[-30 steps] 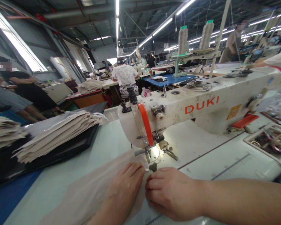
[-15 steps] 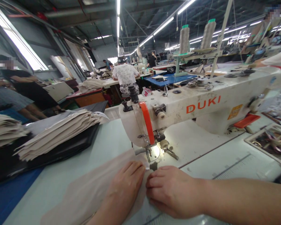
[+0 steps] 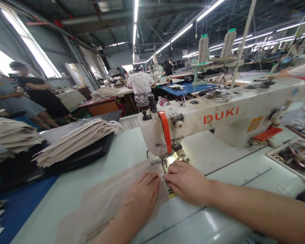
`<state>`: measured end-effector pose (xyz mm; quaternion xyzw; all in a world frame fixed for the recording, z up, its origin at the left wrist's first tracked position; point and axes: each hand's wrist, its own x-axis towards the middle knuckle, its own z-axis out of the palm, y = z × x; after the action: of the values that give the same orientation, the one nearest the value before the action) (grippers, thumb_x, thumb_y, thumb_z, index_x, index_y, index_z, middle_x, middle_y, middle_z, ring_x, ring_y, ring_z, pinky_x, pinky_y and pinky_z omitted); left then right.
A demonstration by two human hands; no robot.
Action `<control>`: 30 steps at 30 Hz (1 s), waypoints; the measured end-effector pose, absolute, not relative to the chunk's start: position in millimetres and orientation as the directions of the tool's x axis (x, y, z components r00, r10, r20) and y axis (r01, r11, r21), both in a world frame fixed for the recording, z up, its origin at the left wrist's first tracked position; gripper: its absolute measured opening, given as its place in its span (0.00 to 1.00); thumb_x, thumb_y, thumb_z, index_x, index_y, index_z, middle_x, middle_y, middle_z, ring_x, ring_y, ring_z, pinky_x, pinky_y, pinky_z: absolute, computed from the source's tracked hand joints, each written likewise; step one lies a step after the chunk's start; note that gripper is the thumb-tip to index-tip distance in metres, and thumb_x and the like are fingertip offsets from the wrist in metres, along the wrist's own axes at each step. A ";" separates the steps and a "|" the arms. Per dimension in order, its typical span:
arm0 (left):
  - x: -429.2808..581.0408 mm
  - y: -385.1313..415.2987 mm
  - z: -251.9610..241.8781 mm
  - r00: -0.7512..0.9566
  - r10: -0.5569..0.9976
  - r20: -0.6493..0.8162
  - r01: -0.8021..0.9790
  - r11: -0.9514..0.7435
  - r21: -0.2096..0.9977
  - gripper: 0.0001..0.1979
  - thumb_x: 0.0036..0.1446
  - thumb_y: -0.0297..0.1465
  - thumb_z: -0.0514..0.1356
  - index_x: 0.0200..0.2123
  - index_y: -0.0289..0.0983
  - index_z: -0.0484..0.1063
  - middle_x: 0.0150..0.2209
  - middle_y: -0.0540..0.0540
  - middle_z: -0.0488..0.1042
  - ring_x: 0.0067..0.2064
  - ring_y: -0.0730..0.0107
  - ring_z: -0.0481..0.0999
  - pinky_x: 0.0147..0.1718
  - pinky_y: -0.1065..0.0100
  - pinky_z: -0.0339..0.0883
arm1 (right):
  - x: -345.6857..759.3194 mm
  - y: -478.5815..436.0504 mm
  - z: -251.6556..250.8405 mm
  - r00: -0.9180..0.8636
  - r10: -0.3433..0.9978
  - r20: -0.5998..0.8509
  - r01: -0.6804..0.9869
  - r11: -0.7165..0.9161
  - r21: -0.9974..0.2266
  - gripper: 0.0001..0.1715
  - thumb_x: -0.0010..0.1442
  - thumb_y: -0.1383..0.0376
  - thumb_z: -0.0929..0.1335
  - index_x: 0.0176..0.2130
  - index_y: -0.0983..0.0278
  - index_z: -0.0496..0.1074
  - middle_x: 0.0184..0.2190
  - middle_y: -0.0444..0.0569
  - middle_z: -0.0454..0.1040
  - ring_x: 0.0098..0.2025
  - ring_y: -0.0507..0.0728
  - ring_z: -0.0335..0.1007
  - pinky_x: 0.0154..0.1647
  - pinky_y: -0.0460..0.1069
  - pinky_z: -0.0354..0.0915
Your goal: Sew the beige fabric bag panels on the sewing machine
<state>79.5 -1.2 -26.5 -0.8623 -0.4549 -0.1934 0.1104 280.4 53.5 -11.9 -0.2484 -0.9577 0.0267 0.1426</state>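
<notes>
A pale beige fabric piece (image 3: 99, 189) lies over the table, its far end reaching the needle area of a white sewing machine (image 3: 193, 115). My left hand (image 3: 143, 191) presses on the cloth with its fingers bent and held together. Close to the presser foot (image 3: 165, 162), my right hand (image 3: 186, 181) has its fingers curled at the cloth's right edge; the fingertips are partly hidden. A slot with a metallic-looking edge (image 3: 100, 230) shows in the fabric beside my left forearm.
Stacked beige fabric pieces (image 3: 76, 142) rest on black material (image 3: 91, 156) at the left. A tray of small metal parts (image 3: 292, 157) sits at the right. A ruler scale (image 3: 178, 222) runs along the table front. Thread cones (image 3: 203, 49) stand behind; other people are further back.
My right hand has moved forward and up, nearer the needle. The fabric and my left hand have shifted slightly. The whole view has turned a little to the left.
</notes>
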 end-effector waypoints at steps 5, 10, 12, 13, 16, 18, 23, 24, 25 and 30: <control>77.9 -4.8 -27.8 0.549 0.758 0.352 0.829 -0.546 -0.119 0.19 0.64 0.22 0.47 0.47 0.34 0.77 0.47 0.39 0.80 0.49 0.59 0.78 0.47 0.59 0.76 | 279.5 51.6 -8.9 -0.849 0.476 0.230 0.471 0.878 -0.080 0.10 0.67 0.67 0.64 0.39 0.67 0.75 0.37 0.52 0.73 0.42 0.59 0.66 0.47 0.53 0.64; 72.5 -7.3 -29.0 0.539 0.776 0.328 0.829 -0.557 -0.046 0.20 0.63 0.23 0.47 0.53 0.34 0.74 0.52 0.39 0.78 0.53 0.61 0.77 0.52 0.59 0.74 | 279.0 52.2 -8.7 -0.850 0.468 0.241 0.466 0.882 -0.071 0.12 0.68 0.66 0.63 0.40 0.67 0.75 0.37 0.52 0.73 0.43 0.59 0.67 0.48 0.53 0.64; 71.0 -10.0 -29.6 0.512 0.791 0.336 0.839 -0.544 0.003 0.20 0.64 0.24 0.48 0.55 0.35 0.73 0.54 0.39 0.77 0.55 0.61 0.76 0.54 0.59 0.73 | 278.5 52.3 -6.7 -0.851 0.473 0.230 0.469 0.880 -0.075 0.12 0.68 0.66 0.63 0.40 0.67 0.75 0.37 0.52 0.74 0.43 0.59 0.67 0.48 0.53 0.64; 70.6 -11.9 -30.0 0.497 0.800 0.337 0.846 -0.533 0.019 0.20 0.65 0.25 0.49 0.55 0.36 0.73 0.55 0.40 0.77 0.56 0.62 0.76 0.55 0.59 0.72 | 278.3 52.3 -5.3 -0.852 0.476 0.217 0.471 0.879 -0.078 0.12 0.68 0.66 0.63 0.40 0.67 0.75 0.37 0.52 0.74 0.43 0.59 0.67 0.48 0.53 0.63; 70.4 -17.8 -31.9 0.465 0.819 0.336 0.861 -0.506 0.041 0.20 0.66 0.28 0.50 0.57 0.35 0.71 0.57 0.40 0.75 0.57 0.60 0.75 0.55 0.58 0.71 | 278.2 52.2 -2.2 -0.858 0.481 0.183 0.474 0.877 -0.083 0.12 0.68 0.67 0.63 0.40 0.66 0.76 0.37 0.52 0.74 0.43 0.59 0.68 0.48 0.52 0.63; 71.2 -20.6 -33.6 0.457 0.821 0.342 0.862 -0.504 0.057 0.20 0.66 0.29 0.50 0.58 0.36 0.70 0.58 0.40 0.74 0.57 0.60 0.75 0.56 0.56 0.71 | 279.0 52.2 -2.5 -0.861 0.470 0.192 0.464 0.882 -0.077 0.12 0.69 0.67 0.63 0.39 0.66 0.76 0.36 0.51 0.74 0.43 0.59 0.68 0.48 0.52 0.63; 76.4 -20.4 -36.0 0.475 0.803 0.359 0.843 -0.533 0.076 0.21 0.65 0.29 0.51 0.59 0.35 0.69 0.57 0.39 0.75 0.57 0.58 0.75 0.56 0.56 0.72 | 282.8 54.5 -10.0 -0.850 0.446 0.280 0.450 0.892 -0.054 0.11 0.68 0.67 0.63 0.40 0.66 0.75 0.35 0.50 0.74 0.41 0.58 0.68 0.47 0.52 0.63; 77.8 -19.4 -35.9 0.475 0.806 0.353 0.846 -0.529 0.067 0.20 0.66 0.30 0.51 0.59 0.35 0.70 0.57 0.38 0.75 0.57 0.58 0.75 0.55 0.55 0.72 | 283.6 55.8 -11.5 -0.847 0.444 0.292 0.449 0.892 -0.052 0.10 0.68 0.67 0.63 0.40 0.66 0.75 0.35 0.50 0.74 0.41 0.58 0.68 0.47 0.52 0.63; 79.3 -18.1 -35.6 0.475 0.809 0.347 0.850 -0.523 0.056 0.20 0.66 0.30 0.51 0.59 0.34 0.70 0.57 0.38 0.75 0.57 0.57 0.75 0.54 0.55 0.72 | 284.2 57.3 -12.6 -0.844 0.443 0.301 0.450 0.891 -0.049 0.10 0.68 0.67 0.64 0.39 0.66 0.75 0.34 0.50 0.74 0.41 0.58 0.68 0.47 0.52 0.63; 82.9 -7.7 -35.6 0.482 0.804 0.348 0.840 -0.537 0.078 0.20 0.66 0.29 0.52 0.58 0.35 0.70 0.58 0.38 0.74 0.58 0.58 0.74 0.56 0.55 0.71 | 286.7 65.8 -13.3 -0.843 0.443 0.304 0.457 0.889 -0.028 0.10 0.67 0.68 0.64 0.37 0.66 0.75 0.35 0.51 0.75 0.41 0.59 0.68 0.48 0.52 0.63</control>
<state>82.9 -7.7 -35.6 -0.8593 -0.4782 -0.1739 0.0513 286.7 65.8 -13.3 -0.2345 -0.9597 -0.0227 0.1530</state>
